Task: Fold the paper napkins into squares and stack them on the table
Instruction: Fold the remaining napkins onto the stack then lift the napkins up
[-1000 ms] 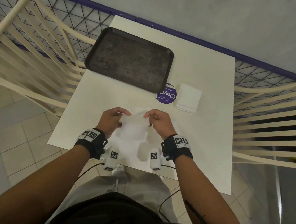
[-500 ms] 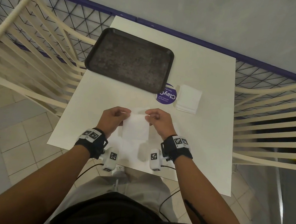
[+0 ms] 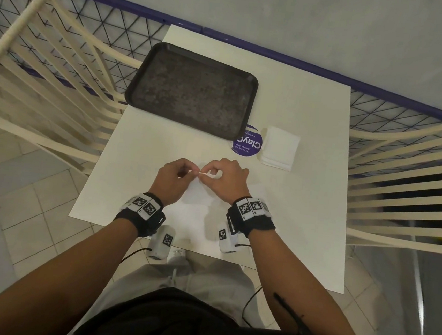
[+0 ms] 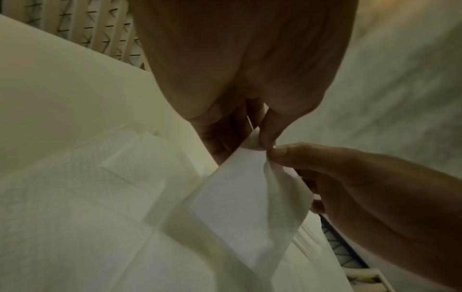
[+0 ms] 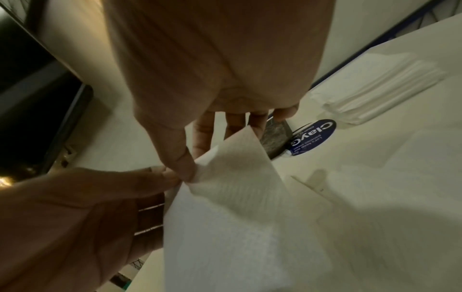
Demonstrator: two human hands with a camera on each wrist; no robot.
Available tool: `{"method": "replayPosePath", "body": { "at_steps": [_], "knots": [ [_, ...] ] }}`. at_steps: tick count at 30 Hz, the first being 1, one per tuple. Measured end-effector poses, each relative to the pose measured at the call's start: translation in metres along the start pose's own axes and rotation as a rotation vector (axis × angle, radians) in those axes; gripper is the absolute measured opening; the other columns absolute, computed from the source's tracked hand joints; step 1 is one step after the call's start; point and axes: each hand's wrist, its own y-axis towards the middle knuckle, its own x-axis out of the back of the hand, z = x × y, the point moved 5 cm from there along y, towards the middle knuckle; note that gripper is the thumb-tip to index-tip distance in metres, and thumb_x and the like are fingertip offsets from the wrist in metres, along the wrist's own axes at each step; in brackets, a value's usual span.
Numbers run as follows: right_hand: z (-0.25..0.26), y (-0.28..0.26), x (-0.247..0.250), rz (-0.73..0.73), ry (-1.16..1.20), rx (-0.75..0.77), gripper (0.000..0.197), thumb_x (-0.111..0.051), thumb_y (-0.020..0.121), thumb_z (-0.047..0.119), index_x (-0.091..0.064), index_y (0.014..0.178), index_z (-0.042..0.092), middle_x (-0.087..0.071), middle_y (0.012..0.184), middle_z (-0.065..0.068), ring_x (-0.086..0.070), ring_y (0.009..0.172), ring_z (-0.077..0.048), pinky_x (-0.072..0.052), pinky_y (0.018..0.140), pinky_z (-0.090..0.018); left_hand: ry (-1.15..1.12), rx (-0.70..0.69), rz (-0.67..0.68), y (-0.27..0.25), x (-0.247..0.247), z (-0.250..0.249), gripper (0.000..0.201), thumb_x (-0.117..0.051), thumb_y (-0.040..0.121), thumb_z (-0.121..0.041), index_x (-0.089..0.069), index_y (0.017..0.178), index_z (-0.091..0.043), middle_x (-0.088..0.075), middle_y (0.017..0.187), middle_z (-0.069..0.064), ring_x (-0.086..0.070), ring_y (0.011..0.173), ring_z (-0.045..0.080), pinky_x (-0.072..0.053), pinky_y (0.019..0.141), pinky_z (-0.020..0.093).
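Note:
Both hands hold one white paper napkin [image 3: 208,176] above the white table [image 3: 305,202], bent over in the middle so its top corners meet. My left hand [image 3: 180,173] pinches one top corner and my right hand [image 3: 220,175] pinches the other, fingertips almost touching. The wrist views show the napkin [image 4: 240,197] [image 5: 232,197] hanging down from the pinching thumbs. Flat unfolded napkins [image 3: 200,206] lie on the table under my hands. A stack of folded napkins [image 3: 279,152] sits farther right.
A dark empty tray [image 3: 192,91] lies at the table's far left. A purple round sticker [image 3: 247,144] sits between tray and stack. Cream slatted chairs [image 3: 42,74] [image 3: 406,190] stand on both sides, with a black wire fence [image 3: 93,20] behind.
My hands have moved together, bringing the napkin's two top corners to meet, so the held sheet has gone from spread wide to bent in half.

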Motion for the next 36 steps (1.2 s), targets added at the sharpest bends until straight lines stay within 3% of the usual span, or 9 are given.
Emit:
{"method": "replayPosePath", "body": {
  "at_steps": [3, 7, 13, 19, 23, 26, 28, 33, 36],
  "knots": [
    [0.002, -0.001, 0.000, -0.023, -0.006, -0.001, 0.018, -0.068, 0.086, 0.054, -0.075, 0.087, 0.038, -0.062, 0.088, 0.013, -0.051, 0.096, -0.015, -0.024, 0.081, -0.038, 0.035, -0.071, -0.011, -0.002, 0.002, -0.006, 0.005, -0.067, 0.096, -0.015, -0.069, 0.093, -0.018, -0.069, 0.082, -0.005, -0.057, 0.067, 0.000, -0.043, 0.066, 0.007],
    [-0.009, -0.004, 0.005, -0.037, 0.095, -0.064, 0.015, -0.067, 0.088, 0.049, -0.074, 0.084, 0.037, -0.066, 0.093, 0.015, -0.053, 0.096, -0.013, -0.031, 0.087, -0.042, 0.053, -0.106, -0.037, -0.004, 0.006, -0.008, 0.009, -0.060, 0.099, -0.013, -0.064, 0.094, -0.019, -0.061, 0.073, -0.006, -0.053, 0.062, 0.003, -0.040, 0.061, 0.008],
    [-0.032, -0.008, 0.012, -0.037, 0.237, -0.182, 0.011, -0.070, 0.087, 0.042, -0.071, 0.081, 0.033, -0.072, 0.088, 0.020, -0.054, 0.074, -0.001, -0.041, 0.101, -0.050, 0.020, -0.075, -0.073, -0.002, 0.006, -0.004, 0.010, -0.053, 0.103, -0.019, -0.060, 0.099, -0.025, -0.063, 0.081, 0.003, -0.052, 0.067, 0.011, -0.039, 0.057, 0.009],
    [-0.028, -0.006, 0.007, -0.066, 0.358, -0.206, 0.008, -0.066, 0.089, 0.041, -0.065, 0.083, 0.036, -0.072, 0.092, 0.019, -0.067, 0.097, -0.010, -0.046, 0.102, -0.051, 0.027, -0.094, -0.118, -0.001, -0.001, -0.006, 0.010, -0.047, 0.106, -0.023, -0.055, 0.103, -0.028, -0.063, 0.078, 0.007, -0.049, 0.060, 0.016, -0.046, 0.059, 0.034],
    [-0.027, -0.008, -0.002, -0.020, 0.408, -0.265, 0.017, -0.069, 0.090, 0.043, -0.067, 0.098, 0.028, -0.072, 0.078, 0.010, -0.068, 0.090, -0.015, -0.051, 0.094, -0.040, 0.040, -0.090, -0.150, 0.002, 0.000, -0.006, 0.011, -0.044, 0.108, -0.022, -0.052, 0.105, -0.029, -0.064, 0.080, 0.010, -0.052, 0.058, 0.019, -0.047, 0.055, 0.038],
    [-0.025, -0.010, -0.003, 0.020, 0.371, -0.234, 0.019, -0.072, 0.091, 0.034, -0.064, 0.096, 0.017, -0.065, 0.066, 0.011, -0.060, 0.070, 0.004, -0.044, 0.073, -0.016, 0.053, -0.101, -0.169, 0.004, 0.001, -0.006, 0.011, -0.044, 0.108, -0.020, -0.051, 0.107, -0.028, -0.064, 0.078, 0.011, -0.050, 0.056, 0.017, -0.044, 0.052, 0.032],
    [-0.025, -0.010, -0.001, 0.038, 0.354, -0.206, 0.016, -0.072, 0.092, 0.026, -0.061, 0.089, 0.015, -0.063, 0.060, 0.009, -0.056, 0.059, 0.008, -0.036, 0.065, -0.007, 0.055, -0.091, -0.175, 0.006, 0.001, -0.007, 0.010, -0.044, 0.108, -0.022, -0.051, 0.107, -0.028, -0.064, 0.078, 0.009, -0.051, 0.057, 0.019, -0.045, 0.053, 0.034],
    [-0.045, 0.002, 0.021, -0.014, 0.305, -0.198, 0.020, -0.070, 0.093, 0.025, -0.057, 0.082, 0.014, -0.056, 0.057, 0.011, -0.049, 0.060, -0.003, -0.037, 0.062, -0.014, -0.039, 0.024, -0.117, 0.012, -0.006, -0.008, 0.013, -0.046, 0.108, -0.031, -0.054, 0.117, -0.027, -0.065, 0.084, 0.005, -0.058, 0.060, 0.019, -0.050, 0.047, 0.030],
    [-0.073, 0.015, 0.049, -0.092, 0.295, -0.239, 0.019, -0.069, 0.094, 0.027, -0.060, 0.086, 0.013, -0.066, 0.074, 0.004, -0.058, 0.072, -0.012, -0.042, 0.067, -0.020, -0.026, 0.043, -0.041, 0.015, -0.013, -0.004, 0.016, -0.047, 0.107, -0.031, -0.060, 0.112, -0.024, -0.071, 0.077, 0.000, -0.057, 0.052, 0.016, -0.052, 0.054, 0.034]
  ]
}}
